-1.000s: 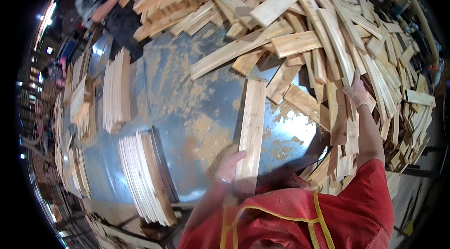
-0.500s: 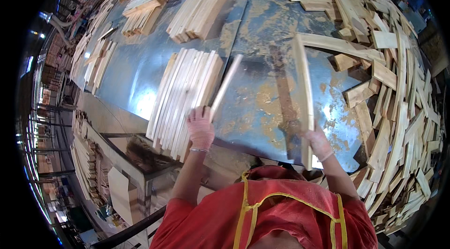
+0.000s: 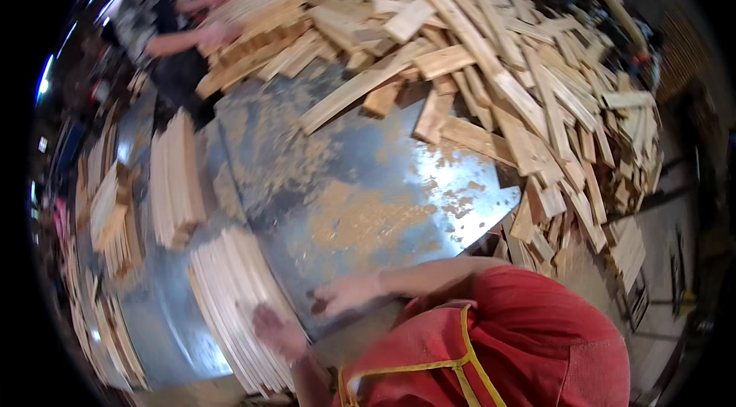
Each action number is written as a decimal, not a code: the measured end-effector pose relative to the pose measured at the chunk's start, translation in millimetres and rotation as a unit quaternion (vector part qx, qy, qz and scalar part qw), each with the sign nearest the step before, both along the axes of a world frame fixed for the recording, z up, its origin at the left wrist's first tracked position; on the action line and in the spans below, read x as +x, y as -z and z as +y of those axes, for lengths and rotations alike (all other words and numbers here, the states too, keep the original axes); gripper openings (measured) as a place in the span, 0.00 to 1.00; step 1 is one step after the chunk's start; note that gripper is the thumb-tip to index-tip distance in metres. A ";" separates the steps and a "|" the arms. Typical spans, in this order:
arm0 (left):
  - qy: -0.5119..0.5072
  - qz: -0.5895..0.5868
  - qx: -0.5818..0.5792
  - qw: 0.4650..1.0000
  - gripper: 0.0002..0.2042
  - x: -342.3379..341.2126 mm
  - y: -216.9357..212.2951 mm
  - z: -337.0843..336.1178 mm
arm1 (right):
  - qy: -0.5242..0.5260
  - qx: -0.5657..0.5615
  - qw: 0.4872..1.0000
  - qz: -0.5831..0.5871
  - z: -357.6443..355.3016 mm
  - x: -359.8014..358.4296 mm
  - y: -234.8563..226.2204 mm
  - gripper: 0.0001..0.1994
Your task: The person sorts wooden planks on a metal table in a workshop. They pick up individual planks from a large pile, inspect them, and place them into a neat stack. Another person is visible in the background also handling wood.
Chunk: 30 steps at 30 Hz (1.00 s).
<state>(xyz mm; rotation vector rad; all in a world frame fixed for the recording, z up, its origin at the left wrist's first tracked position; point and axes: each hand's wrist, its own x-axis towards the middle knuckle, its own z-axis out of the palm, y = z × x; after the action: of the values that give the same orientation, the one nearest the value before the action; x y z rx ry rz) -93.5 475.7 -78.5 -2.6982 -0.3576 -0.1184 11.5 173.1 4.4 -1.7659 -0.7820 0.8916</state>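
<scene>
A grey metal table (image 3: 360, 177), dusted with sawdust, fills the middle of the frame. Across its upper right sprawls a big loose heap of wooden slats (image 3: 506, 62), spilling down the right edge. Along the left side stand neater stacks: one upright bundle of slats (image 3: 175, 181) at centre left, and lower down a fanned stack of thin boards (image 3: 230, 307) running toward the bottom edge. In the upper left, another person (image 3: 165, 31) leans over the far pile. At the bottom, the left hand (image 3: 277, 332) rests on the near end of the fanned stack, touching the boards; it is blurred, so I cannot tell whether it is clasping one. The right hand (image 3: 346, 296) (also smeared by motion) lies on the table's near edge just beside that stack, fingers seemingly spread, holding nothing.
</scene>
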 end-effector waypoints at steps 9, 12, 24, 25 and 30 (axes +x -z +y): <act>0.033 0.072 -0.174 0.982 0.46 59.5 -97.7 -145.8 | 0.651 -0.467 0.517 -0.303 -556.3 67.9 -51.3 0.50; 0.110 0.104 -0.232 0.961 0.46 72.3 -77.4 -186.0 | 0.609 -0.555 0.558 -0.098 -646.5 36.0 -65.1 0.65; 0.322 0.187 -0.344 0.862 0.44 126.6 -86.9 -388.5 | 0.473 -0.495 0.723 -0.094 -605.4 -43.2 -52.1 0.64; 0.350 0.170 -0.315 0.865 0.44 123.6 -76.0 -393.0 | 0.438 -0.516 0.733 -0.070 -590.4 -42.9 -64.2 0.64; 0.208 0.307 -0.626 0.686 0.43 127.7 -92.5 -445.8 | 0.465 -0.246 0.849 -0.047 -516.2 -28.5 -93.1 0.61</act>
<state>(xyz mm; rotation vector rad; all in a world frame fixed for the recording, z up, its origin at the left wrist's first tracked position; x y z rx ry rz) 34.2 29.8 14.0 -3.7399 0.6759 1.3696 -16.9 -343.1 97.5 -2.2942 0.3347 0.3311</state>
